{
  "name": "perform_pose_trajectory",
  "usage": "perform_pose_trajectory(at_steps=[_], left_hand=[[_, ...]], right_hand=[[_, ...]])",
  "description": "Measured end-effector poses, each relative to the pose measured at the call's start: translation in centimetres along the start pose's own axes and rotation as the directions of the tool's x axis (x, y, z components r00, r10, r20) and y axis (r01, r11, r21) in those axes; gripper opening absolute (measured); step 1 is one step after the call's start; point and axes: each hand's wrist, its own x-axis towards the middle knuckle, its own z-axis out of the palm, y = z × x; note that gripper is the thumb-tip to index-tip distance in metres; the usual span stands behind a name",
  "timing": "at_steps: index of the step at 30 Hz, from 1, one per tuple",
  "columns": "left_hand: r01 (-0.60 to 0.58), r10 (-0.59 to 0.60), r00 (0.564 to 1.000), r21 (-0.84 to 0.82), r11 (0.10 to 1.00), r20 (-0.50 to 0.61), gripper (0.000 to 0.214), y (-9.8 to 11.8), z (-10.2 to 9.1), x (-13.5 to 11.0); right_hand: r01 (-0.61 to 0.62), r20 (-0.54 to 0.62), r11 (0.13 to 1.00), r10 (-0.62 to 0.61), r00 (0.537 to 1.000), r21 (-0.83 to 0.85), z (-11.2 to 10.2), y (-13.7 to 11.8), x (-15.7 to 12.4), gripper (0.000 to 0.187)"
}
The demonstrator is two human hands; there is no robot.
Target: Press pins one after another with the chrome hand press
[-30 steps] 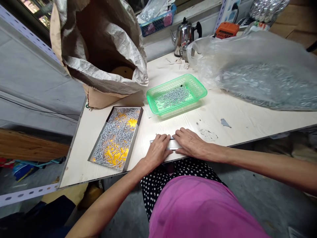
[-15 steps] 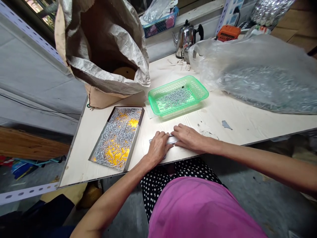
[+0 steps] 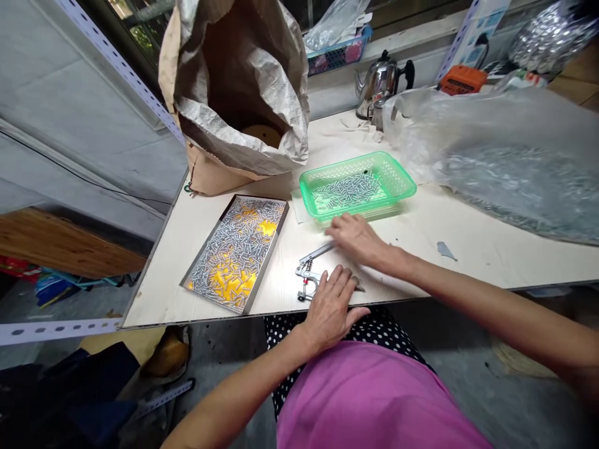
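A small metal lever tool [image 3: 307,274] with coil springs lies at the table's front edge, its long upper arm raised from the lower part. My left hand [image 3: 331,305] rests flat over the lower part, fingers stretched and thumb apart. My right hand [image 3: 355,239] is closed at the far end of the raised arm, its fingers curled and hiding that end. Left of the tool, a shallow tray [image 3: 267,265] with a yellow bottom holds many small silvery pins. Behind my right hand stands a green plastic basket [image 3: 403,181] with more such pins.
A large paper sack [image 3: 219,171] stands open at the back left. A clear plastic bag [image 3: 510,168] of shiny small parts covers the right side. A metal kettle [image 3: 381,84] and an orange box [image 3: 463,80] are behind. A grey scrap [image 3: 447,251] lies on the table.
The tool's upper arm has swung up, with my right hand moving up and away at its end. My left hand has moved right and flattened. The camera view has shifted.
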Motion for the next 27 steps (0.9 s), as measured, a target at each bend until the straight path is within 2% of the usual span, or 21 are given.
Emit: perform_pose_trajectory(at_steps=[1, 2, 4, 6, 8, 9, 10, 11, 12, 13, 14, 16, 17, 19, 20, 22, 23, 25, 27], left_hand=[[0.007, -0.007, 1.0, -0.007, 1.0, -0.001, 0.057, 0.0, 0.0, 0.0], [0.019, -0.019, 1.0, -0.011, 1.0, -0.001, 0.057, 0.1, 0.1, -0.1], [0.018, -0.018, 1.0, -0.019, 1.0, -0.004, 0.053, 0.6, 0.0, -0.7], [-0.092, 0.091, 0.996, -0.027, 0.995, -0.022, 0.045, 1.2, -0.7, -1.9], [-0.244, 0.241, 0.965, -0.013, 0.97, -0.103, 0.033, 1.2, -2.4, -3.6], [-0.275, 0.273, 0.948, 0.014, 0.961, -0.163, 0.025, 0.7, -3.5, -4.5], [-0.245, 0.25, 0.938, 0.052, 0.968, -0.24, 0.019, -0.2, -4.9, -5.4], [-0.148, 0.169, 0.939, 0.091, 0.985, -0.298, 0.015, -1.4, -6.3, -6.3], [-0.005, 0.051, 0.943, 0.139, 0.99, -0.33, 0.015, -2.9, -7.8, -7.0], [0.171, -0.09, 0.928, 0.199, 0.965, -0.362, 0.017, -4.6, -9.2, -7.7], [0.331, -0.226, 0.899, 0.245, 0.911, -0.375, 0.017, -6.4, -10.4, -8.2], [0.498, -0.399, 0.851, 0.285, 0.819, -0.34, 0.016, -9.7, -12.0, -8.8], [0.536, -0.454, 0.837, 0.293, 0.792, -0.304, 0.016, -10.9, -12.3, -9.0], [0.559, -0.515, 0.829, 0.301, 0.772, -0.218, 0.015, -12.5, -12.4, -8.9], [0.563, -0.534, 0.826, 0.306, 0.768, -0.181, 0.014, -12.9, -12.2, -8.7], [0.576, -0.566, 0.813, 0.32, 0.752, -0.135, 0.015, -13.1, -11.7, -8.3], [0.589, -0.584, 0.802, 0.326, 0.739, -0.125, 0.015, -13.1, -11.5, -8.1], [0.614, -0.613, 0.78, 0.336, 0.714, -0.123, 0.015, -13.1, -11.4, -7.9], [0.62, -0.617, 0.777, 0.331, 0.711, -0.13, 0.015, -12.9, -11.6, -7.8]], right_hand=[[0.141, -0.004, 0.99, -0.141, 0.99, 0.005, -0.2, -1.5, 0.3, 0.014], [0.287, 0.021, 0.957, -0.288, 0.957, 0.032, -0.3, -3.1, 0.5, 0.012], [0.489, 0.089, 0.868, -0.496, 0.864, 0.085, -0.1, -5.6, 0.9, 0.008], [0.585, 0.121, 0.803, -0.595, 0.794, 0.112, 0.7, -7.0, 1.1, 0.014], [0.624, 0.08, 0.768, -0.638, 0.766, 0.141, 1.9, -7.5, 1.2, 0.016], [0.629, 0.039, 0.756, -0.644, 0.764, 0.18, 2.5, -7.5, 1.3, 0.015], [0.622, -0.012, 0.745, -0.639, 0.769, 0.241, 3.1, -7.4, 1.3, 0.014], [0.602, -0.071, 0.73, -0.616, 0.785, 0.324, 3.5, -7.3, 1.4, 0.013], [0.57, -0.136, 0.707, -0.572, 0.809, 0.419, 3.7, -7.3, 1.5, 0.013], [0.529, -0.205, 0.678, -0.501, 0.841, 0.511, 3.7, -7.2, 1.7, 0.013], [0.477, -0.266, 0.655, -0.4, 0.877, 0.586, 3.3, -6.9, 1.8, 0.014], [0.366, -0.37, 0.652, -0.139, 0.919, 0.664, 1.6, -5.9, 2.4, 0.013], [0.298, -0.405, 0.681, -0.003, 0.915, 0.669, 0.5, -4.9, 2.7, 0.011], [0.16, -0.476, 0.776, 0.198, 0.857, 0.61, -2.0, -2.2, 3.4, 0.01], [0.082, -0.504, 0.825, 0.259, 0.824, 0.559, -3.1, -0.6, 3.7, 0.011], [-0.027, -0.548, 0.917, 0.262, 0.795, 0.399, -4.7, 2.2, 3.8, 0.015], [-0.074, -0.55, 0.944, 0.25, 0.797, 0.322, -5.1, 3.2, 3.6, 0.02], [-0.104, -0.514, 0.97, 0.206, 0.832, 0.22, -5.2, 3.6, 2.7, 0.028], [-0.014, -0.407, 0.975, 0.105, 0.907, 0.221, -4.4, 2.4, 1.2, 0.029]])
